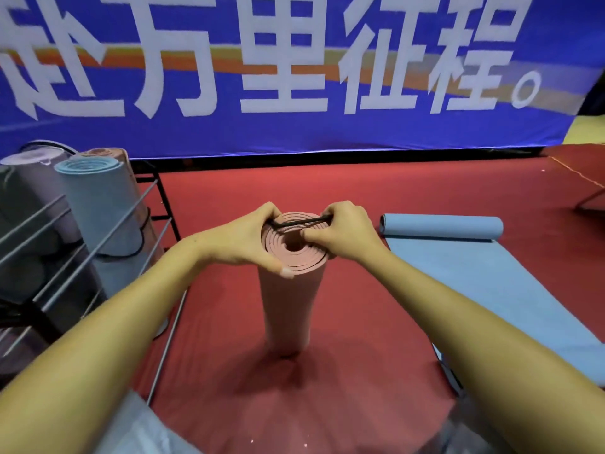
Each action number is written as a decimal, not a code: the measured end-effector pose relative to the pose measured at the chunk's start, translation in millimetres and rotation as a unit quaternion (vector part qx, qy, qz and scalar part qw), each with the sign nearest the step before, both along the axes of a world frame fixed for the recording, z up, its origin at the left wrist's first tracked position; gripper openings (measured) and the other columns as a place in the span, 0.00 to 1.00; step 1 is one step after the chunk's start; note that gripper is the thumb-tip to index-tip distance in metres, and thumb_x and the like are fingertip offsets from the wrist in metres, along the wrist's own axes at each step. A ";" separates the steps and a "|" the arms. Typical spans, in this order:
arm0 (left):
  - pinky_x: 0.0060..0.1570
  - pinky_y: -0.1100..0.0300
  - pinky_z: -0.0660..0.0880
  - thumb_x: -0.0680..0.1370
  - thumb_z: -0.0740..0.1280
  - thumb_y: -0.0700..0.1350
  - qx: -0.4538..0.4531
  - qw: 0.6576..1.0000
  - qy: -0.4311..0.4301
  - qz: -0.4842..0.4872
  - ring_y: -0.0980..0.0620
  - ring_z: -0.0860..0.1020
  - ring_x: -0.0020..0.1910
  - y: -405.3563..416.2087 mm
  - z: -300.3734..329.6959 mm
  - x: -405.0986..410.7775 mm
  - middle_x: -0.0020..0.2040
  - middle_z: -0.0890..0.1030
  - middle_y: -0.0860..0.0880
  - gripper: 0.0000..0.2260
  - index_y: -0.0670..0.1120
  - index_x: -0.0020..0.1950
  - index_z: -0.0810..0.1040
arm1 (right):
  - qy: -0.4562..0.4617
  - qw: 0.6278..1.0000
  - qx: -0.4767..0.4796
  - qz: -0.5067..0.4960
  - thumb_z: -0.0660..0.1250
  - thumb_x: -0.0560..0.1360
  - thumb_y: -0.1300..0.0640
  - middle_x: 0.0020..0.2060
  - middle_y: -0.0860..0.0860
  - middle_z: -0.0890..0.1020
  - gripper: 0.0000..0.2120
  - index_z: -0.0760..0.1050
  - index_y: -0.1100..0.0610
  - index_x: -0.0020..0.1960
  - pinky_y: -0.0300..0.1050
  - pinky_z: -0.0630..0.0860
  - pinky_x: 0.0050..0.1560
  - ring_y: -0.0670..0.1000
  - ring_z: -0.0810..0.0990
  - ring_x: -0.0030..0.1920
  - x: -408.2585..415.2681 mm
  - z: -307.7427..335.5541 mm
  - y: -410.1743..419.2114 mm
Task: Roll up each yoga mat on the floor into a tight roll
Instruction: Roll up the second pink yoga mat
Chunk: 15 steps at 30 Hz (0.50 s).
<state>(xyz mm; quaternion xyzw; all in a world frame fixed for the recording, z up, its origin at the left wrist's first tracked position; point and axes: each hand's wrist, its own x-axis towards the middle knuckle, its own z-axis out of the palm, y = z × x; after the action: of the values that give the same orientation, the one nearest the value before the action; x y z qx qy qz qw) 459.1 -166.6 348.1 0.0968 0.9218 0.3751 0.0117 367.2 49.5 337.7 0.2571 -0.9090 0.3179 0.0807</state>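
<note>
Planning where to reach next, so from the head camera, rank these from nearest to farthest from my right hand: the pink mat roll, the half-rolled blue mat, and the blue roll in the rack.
1. Pink mat roll: upright at centre, under the right hand.
2. Half-rolled blue mat: on the floor to the right.
3. Blue roll in the rack: far left, beyond the left hand.

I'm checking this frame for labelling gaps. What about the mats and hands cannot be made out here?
- Head view: pink mat roll, far side and bottom end hidden by the roll itself.
- Black band, both ends covered by the left hand and right hand.
- Blue mat, near end cut off by the right forearm and frame edge.
- Mats on the rack, lower parts behind the bars.
</note>
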 end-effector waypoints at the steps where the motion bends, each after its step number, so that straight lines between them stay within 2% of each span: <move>1: 0.50 0.59 0.76 0.61 0.88 0.49 0.005 1.000 0.013 -0.005 0.60 0.75 0.47 -4.4 -2.8 0.6 0.53 0.78 0.52 0.36 0.47 0.58 0.69 | 0.007 1.000 -0.010 -0.008 0.74 0.63 0.36 0.23 0.52 0.78 0.25 0.76 0.59 0.34 0.49 0.71 0.31 0.53 0.78 0.31 -1.7 -3.0 -4.6; 4: 0.55 0.57 0.77 0.59 0.89 0.50 0.004 0.999 0.026 -0.024 0.60 0.76 0.51 -19.1 -3.7 -1.9 0.56 0.78 0.50 0.39 0.48 0.60 0.68 | 0.020 0.999 -0.039 -0.030 0.71 0.62 0.32 0.27 0.53 0.78 0.28 0.77 0.59 0.35 0.51 0.71 0.34 0.56 0.77 0.34 -6.9 -12.4 -15.2; 7: 0.53 0.55 0.76 0.60 0.88 0.48 -0.042 0.998 0.054 -0.015 0.59 0.75 0.48 -23.2 -5.4 -4.9 0.54 0.78 0.50 0.38 0.48 0.59 0.67 | 0.016 0.997 -0.064 -0.043 0.69 0.60 0.30 0.28 0.53 0.77 0.29 0.76 0.58 0.34 0.51 0.71 0.35 0.55 0.77 0.34 -13.5 -16.0 -20.2; 10: 0.50 0.47 0.76 0.59 0.88 0.53 -0.051 0.993 0.098 0.035 0.55 0.75 0.45 -29.1 -11.3 -10.7 0.50 0.80 0.49 0.35 0.51 0.55 0.69 | 0.030 0.992 -0.109 -0.059 0.72 0.67 0.35 0.24 0.54 0.71 0.27 0.72 0.59 0.31 0.52 0.67 0.33 0.57 0.70 0.32 -16.7 -21.1 -24.3; 13: 0.47 0.46 0.76 0.57 0.87 0.60 -0.038 0.988 0.142 0.051 0.55 0.73 0.43 -35.5 -21.5 -15.7 0.48 0.81 0.47 0.32 0.54 0.49 0.70 | 0.040 0.983 -0.169 -0.061 0.66 0.78 0.36 0.24 0.55 0.64 0.32 0.65 0.60 0.30 0.55 0.64 0.34 0.58 0.63 0.34 -17.4 -27.9 -23.7; 15: 0.53 0.47 0.79 0.59 0.87 0.58 0.001 0.985 0.170 0.039 0.61 0.76 0.49 -33.2 -28.1 -15.1 0.49 0.82 0.57 0.31 0.54 0.55 0.76 | 0.042 0.980 -0.187 -0.052 0.59 0.83 0.36 0.24 0.53 0.64 0.32 0.63 0.59 0.30 0.56 0.65 0.36 0.57 0.62 0.33 -16.0 -31.6 -21.2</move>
<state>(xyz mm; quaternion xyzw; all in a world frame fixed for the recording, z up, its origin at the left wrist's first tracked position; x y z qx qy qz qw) 444.0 -199.7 320.0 0.1228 0.9130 0.3545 -0.1604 351.2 28.3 306.0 0.2028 -0.8415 0.4665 0.1817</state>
